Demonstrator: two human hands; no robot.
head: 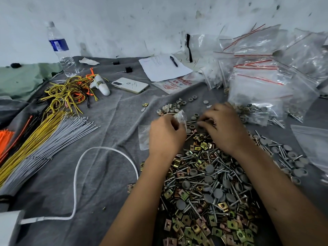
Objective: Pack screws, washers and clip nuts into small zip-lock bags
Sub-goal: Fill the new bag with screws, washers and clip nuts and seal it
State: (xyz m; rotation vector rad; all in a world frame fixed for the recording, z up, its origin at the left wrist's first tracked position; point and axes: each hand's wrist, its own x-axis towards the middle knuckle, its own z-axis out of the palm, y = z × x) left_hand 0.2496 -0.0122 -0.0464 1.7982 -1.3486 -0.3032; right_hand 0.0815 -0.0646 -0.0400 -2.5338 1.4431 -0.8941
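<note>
A: Zip-lock bag (180, 118), where is it?
B: Just beyond the hardware pile (204, 183), pinched at its mouth by the left hand (166, 134).
A: How will it handle?
B: Thin, limp, slippery film; hold it by the rim.
A: And the right hand (224, 128)?
B: Fingers curled on small parts beside the bag; which parts, I cannot tell.

Mixed heap of screws (190, 206), grey cap washers (209, 169) and brass-toned clip nuts (188, 232) spread on grey cloth. Small clear zip-lock bag (180, 116) crumpled beyond heap. Filled red-striped bags (255, 96) piled right rear.
</note>
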